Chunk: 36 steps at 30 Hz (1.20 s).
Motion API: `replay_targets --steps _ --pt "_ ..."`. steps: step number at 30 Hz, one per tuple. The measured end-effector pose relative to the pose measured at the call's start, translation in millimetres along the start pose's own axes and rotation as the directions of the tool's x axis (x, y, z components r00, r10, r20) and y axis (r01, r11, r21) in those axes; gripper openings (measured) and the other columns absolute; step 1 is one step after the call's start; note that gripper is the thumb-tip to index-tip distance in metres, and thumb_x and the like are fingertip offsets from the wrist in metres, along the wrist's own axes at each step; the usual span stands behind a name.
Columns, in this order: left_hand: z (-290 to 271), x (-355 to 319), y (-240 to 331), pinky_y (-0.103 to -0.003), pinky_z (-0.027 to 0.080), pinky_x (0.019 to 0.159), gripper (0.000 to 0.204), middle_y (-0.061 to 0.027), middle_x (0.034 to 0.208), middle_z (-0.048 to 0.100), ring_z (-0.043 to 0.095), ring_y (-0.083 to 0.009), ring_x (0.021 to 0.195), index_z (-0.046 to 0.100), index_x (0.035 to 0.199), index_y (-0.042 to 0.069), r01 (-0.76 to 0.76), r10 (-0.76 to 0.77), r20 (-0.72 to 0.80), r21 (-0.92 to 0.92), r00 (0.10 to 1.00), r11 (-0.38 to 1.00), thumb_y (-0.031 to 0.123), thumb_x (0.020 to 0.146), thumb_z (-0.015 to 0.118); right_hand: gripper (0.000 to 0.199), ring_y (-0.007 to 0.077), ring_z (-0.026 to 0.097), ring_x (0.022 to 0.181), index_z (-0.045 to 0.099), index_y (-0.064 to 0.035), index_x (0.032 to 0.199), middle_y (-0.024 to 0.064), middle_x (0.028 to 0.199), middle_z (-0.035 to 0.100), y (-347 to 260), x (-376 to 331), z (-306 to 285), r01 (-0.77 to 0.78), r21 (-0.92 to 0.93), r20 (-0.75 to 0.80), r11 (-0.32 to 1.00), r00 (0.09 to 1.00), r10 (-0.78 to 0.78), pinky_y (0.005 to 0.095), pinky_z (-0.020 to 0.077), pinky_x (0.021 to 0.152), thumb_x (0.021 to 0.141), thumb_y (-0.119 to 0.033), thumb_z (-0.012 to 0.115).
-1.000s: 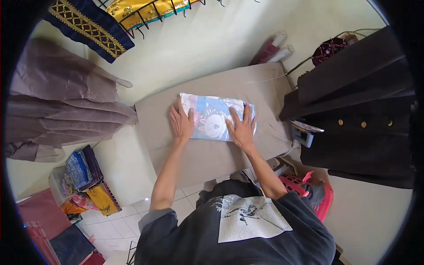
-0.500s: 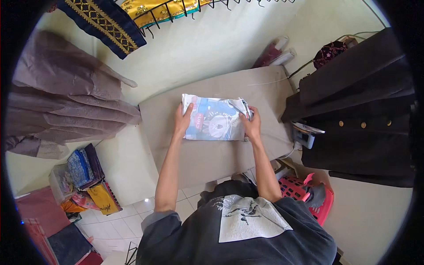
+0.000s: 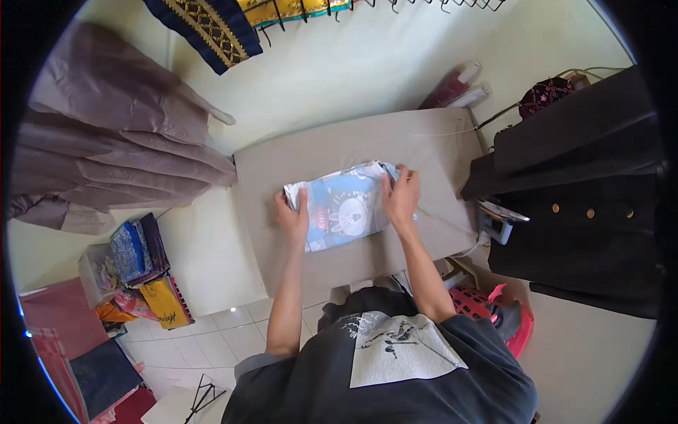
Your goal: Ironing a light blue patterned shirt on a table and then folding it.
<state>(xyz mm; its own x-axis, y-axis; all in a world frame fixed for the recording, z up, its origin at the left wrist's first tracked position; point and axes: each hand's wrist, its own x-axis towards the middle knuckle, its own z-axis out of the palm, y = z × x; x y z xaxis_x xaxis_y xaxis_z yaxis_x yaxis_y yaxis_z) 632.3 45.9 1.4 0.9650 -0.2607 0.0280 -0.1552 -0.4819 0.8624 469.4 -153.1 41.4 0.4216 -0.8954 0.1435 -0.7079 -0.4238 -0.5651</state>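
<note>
A light-blue and white folded bundle (image 3: 346,212) with a cartoon animal's face lies tilted on a beige padded ironing table (image 3: 438,155). Whether it is cloth or a soft pack I cannot tell. My left hand (image 3: 292,212) grips its left end, thumb on top and fingers along the side. At the opposite end, my right hand (image 3: 401,194) pinches the upper right corner, its fingers partly behind the edge. The bundle's left end sits nearer to me than its right.
An iron (image 3: 497,227) stands at the table's right edge, beside hanging dark clothes (image 3: 565,169). A red basket (image 3: 522,328) is on the floor below. Mauve fabric (image 3: 134,134) hangs at left, above stacked folded cloths (image 3: 138,251). A black wire rack (image 3: 304,13) spans the wall.
The bundle has turned, its left end swinging nearer to me and its right end farther away. Both hands have moved along with it. The view has shifted slightly.
</note>
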Motion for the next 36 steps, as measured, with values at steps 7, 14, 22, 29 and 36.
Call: replay_targets --steps 7,14,22,29,36 --pt "9.8 21.7 36.2 -0.044 0.049 0.087 0.041 -0.0203 0.105 0.068 0.066 -0.0370 0.101 0.058 0.117 0.001 0.017 -0.030 0.139 0.094 0.990 0.995 0.038 0.100 0.060 0.036 0.0413 0.063 0.088 0.057 -0.0009 0.117 0.0219 0.096 0.065 22.4 9.1 25.5 0.012 0.259 0.143 0.966 0.988 -0.051 0.0502 0.0499 0.080 0.097 -0.030 0.062" --pt "17.7 18.1 45.6 -0.046 0.048 0.084 0.032 -0.0190 0.110 0.067 0.064 -0.0388 0.104 0.059 0.117 0.003 -0.006 -0.005 0.046 0.221 0.999 0.975 0.032 0.103 0.053 0.035 0.0421 0.063 0.085 0.062 0.0004 0.109 0.0235 0.097 0.065 16.9 15.9 19.6 -0.187 0.357 0.267 0.915 0.959 0.091 0.0498 0.0500 0.079 0.101 -0.033 0.054" --pt "2.3 -38.2 40.7 -0.055 0.022 0.117 0.052 -0.0109 0.163 0.027 0.026 -0.0334 0.149 0.043 0.150 0.016 -0.427 0.320 0.291 0.472 0.901 0.771 0.031 0.101 0.050 0.040 0.0460 0.061 0.099 0.054 -0.0016 0.123 0.0245 0.114 0.060 25.1 -32.8 -4.6 -0.014 -0.061 0.147 0.998 0.989 0.023 0.0532 0.0474 0.084 0.102 -0.036 0.051" --pt "-0.4 -61.9 33.8 -0.060 0.011 0.121 0.058 -0.0124 0.165 0.025 0.020 -0.0327 0.152 0.040 0.154 0.016 -0.564 0.335 0.491 0.452 0.804 0.691 0.035 0.100 0.051 0.032 0.0437 0.059 0.108 0.054 -0.0013 0.123 0.0237 0.124 0.058 23.6 -19.2 -13.4 -0.233 -0.013 0.424 0.972 0.880 0.217 0.0560 0.0445 0.089 0.103 -0.026 0.051" --pt "21.0 -3.1 23.9 -0.055 0.013 0.123 0.054 -0.0125 0.163 0.029 0.022 -0.0337 0.152 0.038 0.155 0.016 -0.664 0.420 0.545 0.394 0.726 0.636 0.034 0.104 0.042 0.052 0.0339 0.027 0.149 0.038 -0.0211 0.154 0.0112 0.161 0.032 -14.9 -3.8 14.5 0.476 -0.219 0.269 0.852 0.868 -0.417 0.0636 0.0160 0.118 0.105 -0.039 0.039"
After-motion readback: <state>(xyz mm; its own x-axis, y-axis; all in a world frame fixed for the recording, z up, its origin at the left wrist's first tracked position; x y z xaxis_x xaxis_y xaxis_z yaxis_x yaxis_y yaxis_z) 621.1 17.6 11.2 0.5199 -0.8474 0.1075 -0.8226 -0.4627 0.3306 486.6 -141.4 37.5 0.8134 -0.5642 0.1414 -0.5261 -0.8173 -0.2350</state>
